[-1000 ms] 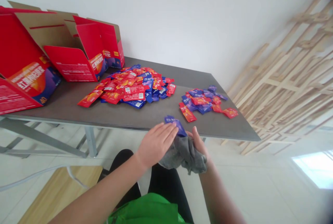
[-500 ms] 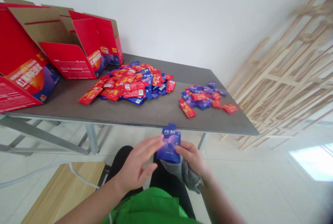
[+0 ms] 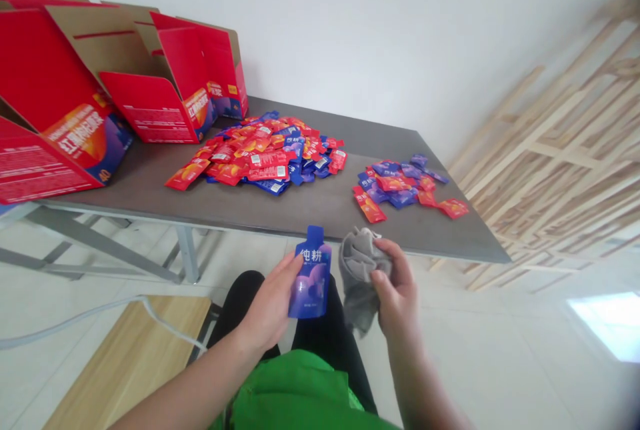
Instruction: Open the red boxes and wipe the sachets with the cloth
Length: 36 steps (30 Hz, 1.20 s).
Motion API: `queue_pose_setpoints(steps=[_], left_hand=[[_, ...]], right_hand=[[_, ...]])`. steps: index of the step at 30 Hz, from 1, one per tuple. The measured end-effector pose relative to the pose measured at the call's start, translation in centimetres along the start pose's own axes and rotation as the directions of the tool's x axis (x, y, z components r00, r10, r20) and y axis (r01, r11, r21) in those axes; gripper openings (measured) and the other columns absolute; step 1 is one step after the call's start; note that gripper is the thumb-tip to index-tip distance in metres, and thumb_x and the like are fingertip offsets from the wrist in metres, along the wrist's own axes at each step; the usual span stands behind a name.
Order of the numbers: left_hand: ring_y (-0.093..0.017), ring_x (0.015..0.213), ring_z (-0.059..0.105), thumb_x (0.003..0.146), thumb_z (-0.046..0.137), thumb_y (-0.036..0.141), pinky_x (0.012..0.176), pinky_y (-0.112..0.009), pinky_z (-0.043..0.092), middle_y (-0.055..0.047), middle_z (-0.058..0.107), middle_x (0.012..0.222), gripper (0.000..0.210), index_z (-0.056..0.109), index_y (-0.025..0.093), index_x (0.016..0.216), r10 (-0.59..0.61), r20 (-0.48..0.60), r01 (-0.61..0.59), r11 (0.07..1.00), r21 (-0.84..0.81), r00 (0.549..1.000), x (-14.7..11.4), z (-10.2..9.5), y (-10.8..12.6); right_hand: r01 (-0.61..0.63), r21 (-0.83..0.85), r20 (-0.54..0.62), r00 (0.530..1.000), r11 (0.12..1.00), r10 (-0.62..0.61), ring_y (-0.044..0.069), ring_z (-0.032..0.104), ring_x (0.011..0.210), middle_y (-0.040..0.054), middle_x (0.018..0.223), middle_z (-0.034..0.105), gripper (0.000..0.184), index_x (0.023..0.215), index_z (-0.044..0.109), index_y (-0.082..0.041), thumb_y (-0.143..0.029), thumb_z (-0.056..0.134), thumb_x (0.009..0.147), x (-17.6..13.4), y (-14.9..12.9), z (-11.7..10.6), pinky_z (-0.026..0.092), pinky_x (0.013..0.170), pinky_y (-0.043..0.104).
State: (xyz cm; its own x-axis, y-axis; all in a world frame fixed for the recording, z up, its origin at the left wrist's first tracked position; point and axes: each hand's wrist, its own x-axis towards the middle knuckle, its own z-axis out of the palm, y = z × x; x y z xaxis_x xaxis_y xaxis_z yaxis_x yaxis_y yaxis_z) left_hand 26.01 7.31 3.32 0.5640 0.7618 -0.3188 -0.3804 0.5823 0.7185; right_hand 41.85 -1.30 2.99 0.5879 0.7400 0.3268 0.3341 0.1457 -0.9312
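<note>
A blue pouch (image 3: 311, 283) with purple fruit printed on it is held upright by its left edge, my left hand (image 3: 270, 300) closed around it. To its right, my right hand (image 3: 400, 287) grips a crumpled grey cloth (image 3: 361, 270), which hangs down below the fingers. Pouch and cloth are apart, both in front of the table edge and above my lap. Beyond them on the table lie a large heap of red and blue pouches (image 3: 265, 157) and, to the right, a smaller group of such pouches (image 3: 400, 183).
Open red cartons (image 3: 145, 107) stand at the left of the dark table (image 3: 320, 207). Wooden frames (image 3: 550, 157) lean against the wall on the right. A wooden stool (image 3: 135, 357) with a pale cable (image 3: 165, 330) across it is at lower left.
The blue pouch has passed from my right hand to my left, which has closed on its edge. My right hand has moved right and raised the grey cloth.
</note>
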Motion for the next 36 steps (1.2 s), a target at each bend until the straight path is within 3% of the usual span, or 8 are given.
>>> queue_pose_setpoints(steps=[4, 10, 16, 19, 24, 28, 32, 36], left_hand=[[-0.018, 0.080, 0.070, 0.079, 0.073, 0.032, 0.074, -0.027, 0.053, -0.003, 0.075, 0.087, 0.022, 0.071, 0.017, 0.096, 0.077, -0.007, -0.078, 0.994, -0.075, 0.997, 0.4, 1.4, -0.3], [-0.022, 0.093, 0.069, 0.084, 0.069, 0.040, 0.084, -0.030, 0.051, -0.007, 0.076, 0.103, 0.035, 0.070, 0.017, 0.110, 0.120, -0.017, -0.118, 0.989, 0.091, 0.993, 1.9, -0.4, -0.2], [-0.024, 0.109, 0.065, 0.084, 0.068, 0.038, 0.098, -0.033, 0.046, -0.008, 0.074, 0.113, 0.033, 0.072, 0.019, 0.110, 0.157, 0.003, -0.156, 0.980, 0.126, 0.988, 2.1, -0.5, -1.3], [-0.024, 0.099, 0.069, 0.082, 0.071, 0.036, 0.090, -0.033, 0.051, -0.006, 0.076, 0.103, 0.030, 0.073, 0.018, 0.106, 0.117, 0.018, -0.118, 0.992, 0.048, 0.993, 1.9, 0.6, -1.1], [-0.019, 0.084, 0.070, 0.080, 0.073, 0.037, 0.075, -0.027, 0.055, -0.005, 0.076, 0.094, 0.032, 0.071, 0.017, 0.105, 0.119, -0.036, -0.119, 0.993, 0.001, 0.992, 2.4, 0.2, 0.3], [-0.016, 0.076, 0.069, 0.082, 0.072, 0.037, 0.069, -0.025, 0.054, -0.005, 0.075, 0.093, 0.033, 0.069, 0.018, 0.108, 0.038, -0.043, -0.039, 0.999, -0.038, 0.998, 2.5, -0.1, 0.4], [-0.017, 0.082, 0.068, 0.086, 0.066, 0.038, 0.074, -0.026, 0.053, -0.005, 0.074, 0.098, 0.030, 0.069, 0.019, 0.109, 0.059, 0.018, -0.060, 0.996, 0.064, 0.998, 2.3, 1.3, -1.1], [-0.012, 0.068, 0.062, 0.087, 0.065, 0.041, 0.066, -0.021, 0.049, 0.001, 0.071, 0.082, 0.024, 0.071, 0.021, 0.101, 0.245, -0.045, -0.231, 0.951, 0.206, 0.969, 3.2, 2.3, -1.3]], right_hand=[[0.221, -0.092, 0.233, 0.953, 0.971, -0.195, 0.021, 0.061, 0.104, 0.0063, 0.113, 0.061, 0.045, 0.106, 0.063, -0.024, -0.007, 0.056, 0.064, -2.3, -1.0, 3.8, 0.049, 0.092, 0.033], [0.111, -0.132, 0.443, 0.896, 0.985, -0.041, 0.016, 0.063, 0.081, 0.0027, 0.093, 0.064, 0.037, 0.083, 0.067, -0.022, -0.003, 0.047, 0.058, -5.2, 0.6, 4.0, 0.051, 0.075, 0.026], [0.153, -0.061, 0.081, 0.986, 0.986, -0.148, 0.019, 0.062, 0.101, 0.0051, 0.105, 0.065, 0.043, 0.095, 0.066, -0.024, -0.002, 0.046, 0.064, -2.4, -0.5, 2.7, 0.050, 0.090, 0.032], [0.230, -0.058, 0.166, 0.962, 0.971, -0.218, 0.021, 0.063, 0.102, 0.0063, 0.110, 0.066, 0.044, 0.099, 0.067, -0.023, -0.003, 0.049, 0.064, -2.4, -0.5, 3.9, 0.049, 0.093, 0.034], [-0.073, -0.089, 0.454, 0.885, 0.993, 0.106, 0.018, 0.065, 0.085, 0.0020, 0.089, 0.070, 0.036, 0.077, 0.071, -0.023, -0.005, 0.047, 0.057, -5.2, 2.9, 4.6, 0.050, 0.082, 0.029], [-0.580, 0.122, 0.225, 0.807, 0.805, 0.547, 0.017, 0.059, 0.065, -0.0017, 0.068, 0.064, 0.026, 0.080, 0.067, -0.022, -0.016, 0.050, 0.060, -3.9, 4.2, 3.3, 0.047, 0.063, 0.026], [-0.523, 0.583, 0.114, 0.811, 0.622, 0.574, 0.014, 0.055, 0.061, -0.0041, 0.074, 0.063, 0.035, 0.099, 0.059, -0.025, -0.025, 0.059, 0.063, -1.0, 1.7, 3.2, 0.045, 0.058, 0.024], [-0.497, 0.522, 0.173, 0.857, 0.693, 0.485, 0.014, 0.059, 0.073, -0.0031, 0.083, 0.065, 0.024, 0.086, 0.061, -0.023, -0.024, 0.064, 0.062, -1.9, 0.4, 4.8, 0.047, 0.068, 0.023]])
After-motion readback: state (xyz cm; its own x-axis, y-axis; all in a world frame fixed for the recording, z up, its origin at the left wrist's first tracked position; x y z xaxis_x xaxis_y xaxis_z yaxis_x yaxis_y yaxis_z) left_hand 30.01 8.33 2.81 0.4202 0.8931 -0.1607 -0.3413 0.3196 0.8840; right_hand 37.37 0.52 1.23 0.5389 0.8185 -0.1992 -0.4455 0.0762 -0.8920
